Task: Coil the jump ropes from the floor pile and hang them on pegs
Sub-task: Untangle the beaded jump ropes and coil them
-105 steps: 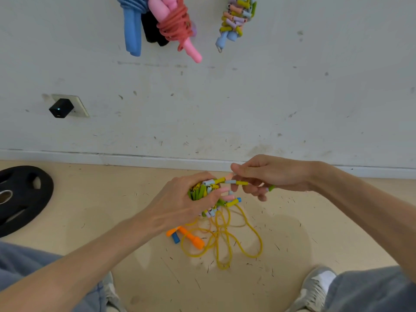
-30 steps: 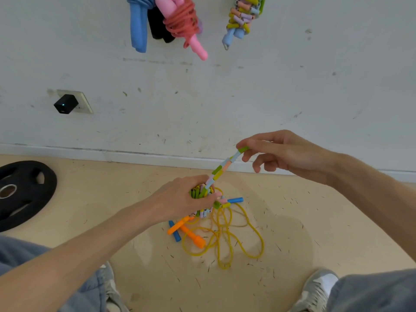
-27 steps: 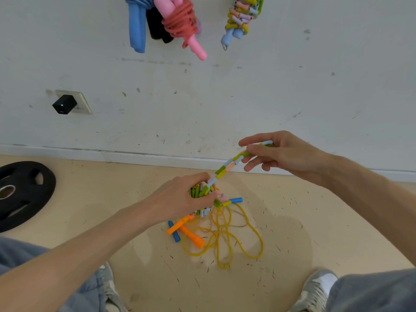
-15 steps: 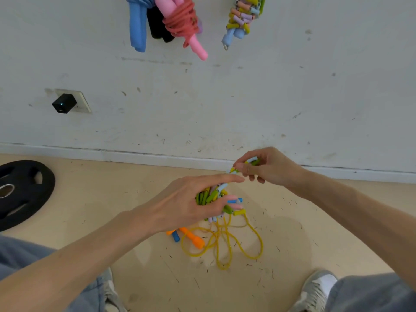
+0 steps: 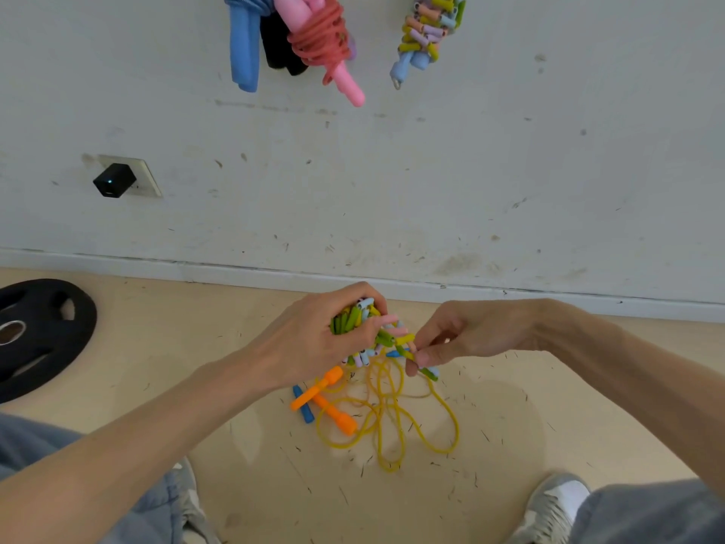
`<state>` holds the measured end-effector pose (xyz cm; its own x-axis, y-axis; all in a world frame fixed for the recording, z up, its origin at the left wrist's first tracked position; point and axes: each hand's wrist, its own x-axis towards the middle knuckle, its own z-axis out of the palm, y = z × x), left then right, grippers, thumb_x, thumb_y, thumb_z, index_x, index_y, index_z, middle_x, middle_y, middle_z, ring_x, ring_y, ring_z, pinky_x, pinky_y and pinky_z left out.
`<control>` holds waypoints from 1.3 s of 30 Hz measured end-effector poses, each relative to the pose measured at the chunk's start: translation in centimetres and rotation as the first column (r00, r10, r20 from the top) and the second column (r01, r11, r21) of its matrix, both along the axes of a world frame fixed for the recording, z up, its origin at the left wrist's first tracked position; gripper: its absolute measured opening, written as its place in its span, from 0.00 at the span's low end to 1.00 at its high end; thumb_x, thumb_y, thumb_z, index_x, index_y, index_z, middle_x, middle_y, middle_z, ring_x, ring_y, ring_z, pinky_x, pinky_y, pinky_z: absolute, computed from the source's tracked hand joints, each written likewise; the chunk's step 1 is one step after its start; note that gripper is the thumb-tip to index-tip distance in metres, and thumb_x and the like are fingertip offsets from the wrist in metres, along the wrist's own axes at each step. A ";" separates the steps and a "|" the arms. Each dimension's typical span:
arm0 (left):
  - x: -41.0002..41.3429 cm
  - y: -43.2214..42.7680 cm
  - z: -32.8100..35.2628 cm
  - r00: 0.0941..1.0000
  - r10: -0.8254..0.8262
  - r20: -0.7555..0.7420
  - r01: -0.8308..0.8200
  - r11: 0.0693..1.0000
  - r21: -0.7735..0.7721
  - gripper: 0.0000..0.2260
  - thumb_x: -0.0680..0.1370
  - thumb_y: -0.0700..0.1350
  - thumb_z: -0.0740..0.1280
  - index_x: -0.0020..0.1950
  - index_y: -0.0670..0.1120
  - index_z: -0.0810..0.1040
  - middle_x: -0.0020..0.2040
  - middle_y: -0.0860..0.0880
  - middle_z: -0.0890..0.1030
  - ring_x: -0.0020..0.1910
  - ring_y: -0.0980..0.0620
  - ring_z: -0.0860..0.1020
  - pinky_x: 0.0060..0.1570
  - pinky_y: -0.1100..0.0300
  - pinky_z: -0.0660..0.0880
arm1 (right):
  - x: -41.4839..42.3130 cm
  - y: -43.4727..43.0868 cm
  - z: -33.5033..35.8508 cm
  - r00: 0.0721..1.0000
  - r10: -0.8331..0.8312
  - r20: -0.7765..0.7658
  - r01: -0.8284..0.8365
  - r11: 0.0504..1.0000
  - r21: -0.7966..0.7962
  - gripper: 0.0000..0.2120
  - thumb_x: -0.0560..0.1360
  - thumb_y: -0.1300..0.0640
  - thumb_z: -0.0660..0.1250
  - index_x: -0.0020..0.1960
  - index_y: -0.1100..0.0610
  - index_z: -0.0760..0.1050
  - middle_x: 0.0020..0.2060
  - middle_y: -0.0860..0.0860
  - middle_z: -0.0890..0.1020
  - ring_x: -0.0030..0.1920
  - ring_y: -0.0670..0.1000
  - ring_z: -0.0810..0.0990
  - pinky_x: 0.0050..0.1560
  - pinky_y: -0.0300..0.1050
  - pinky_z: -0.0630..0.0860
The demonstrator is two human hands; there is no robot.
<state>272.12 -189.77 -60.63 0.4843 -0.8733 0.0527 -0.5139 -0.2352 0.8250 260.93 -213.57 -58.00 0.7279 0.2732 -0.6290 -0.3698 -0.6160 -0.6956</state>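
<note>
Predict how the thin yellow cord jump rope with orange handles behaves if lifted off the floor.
Probably floppy: the thin yellow cord jump rope lies in loose loops. Likely to tangle, since those loops cross. Its orange handles look rigid, probably easiest to grip.

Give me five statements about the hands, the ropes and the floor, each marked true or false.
1. The left hand grips a bundle of the beaded rope. True.
2. The yellow rope hangs on the wall. False: it lies loose on the floor, below the hands.
3. The right hand pinches the beaded rope's free end. True.
4. The weight plate lies right of the hands. False: it lies to their left.
5. A second beaded rope hangs coiled on the wall. True.
</note>
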 end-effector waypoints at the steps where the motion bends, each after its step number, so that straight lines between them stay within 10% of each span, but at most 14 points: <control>1: -0.1 0.0 -0.1 1.000 0.004 0.006 -0.004 1.000 0.002 0.15 0.81 0.64 0.64 0.58 0.54 0.77 0.44 0.55 0.85 0.38 0.47 0.81 0.37 0.44 0.81 | 0.1 0.1 0.0 1.000 0.003 0.019 -0.003 1.000 0.014 0.11 0.83 0.48 0.68 0.57 0.51 0.86 0.44 0.42 0.83 0.46 0.42 0.80 0.51 0.35 0.72; 6: -0.1 -0.1 -0.3 0.998 0.054 0.037 -0.053 0.998 -0.012 0.16 0.81 0.66 0.63 0.57 0.57 0.76 0.39 0.59 0.83 0.33 0.54 0.79 0.35 0.46 0.80 | 0.2 -0.7 1.9 0.984 -0.154 0.089 0.144 0.984 0.107 0.10 0.83 0.53 0.69 0.52 0.56 0.86 0.38 0.51 0.82 0.40 0.48 0.81 0.44 0.38 0.77; 12: -0.9 -0.3 -0.4 0.966 0.067 0.251 -0.066 0.998 -0.013 0.11 0.82 0.66 0.62 0.53 0.60 0.72 0.39 0.67 0.81 0.37 0.64 0.78 0.36 0.72 0.69 | 0.8 -1.0 3.8 0.866 -0.498 0.041 0.458 0.824 0.334 0.14 0.75 0.50 0.75 0.56 0.58 0.87 0.40 0.52 0.83 0.38 0.46 0.81 0.42 0.34 0.78; 17: -0.9 -0.3 -0.5 0.954 0.083 0.287 -0.084 0.996 -0.010 0.12 0.81 0.67 0.60 0.53 0.60 0.71 0.39 0.64 0.80 0.36 0.56 0.76 0.36 0.67 0.70 | 0.4 0.7 3.2 0.850 -0.489 0.196 0.431 0.860 0.274 0.14 0.73 0.50 0.78 0.55 0.56 0.87 0.48 0.58 0.88 0.49 0.51 0.87 0.44 0.35 0.79; 39: -0.6 -0.8 0.2 0.964 0.133 0.231 -0.132 0.991 -0.019 0.10 0.81 0.66 0.60 0.54 0.62 0.71 0.35 0.57 0.79 0.33 0.54 0.76 0.29 0.62 0.69 | 0.1 2.6 2.9 0.733 -0.649 0.204 0.575 0.751 0.324 0.10 0.71 0.53 0.81 0.48 0.58 0.87 0.42 0.55 0.87 0.40 0.45 0.79 0.39 0.37 0.71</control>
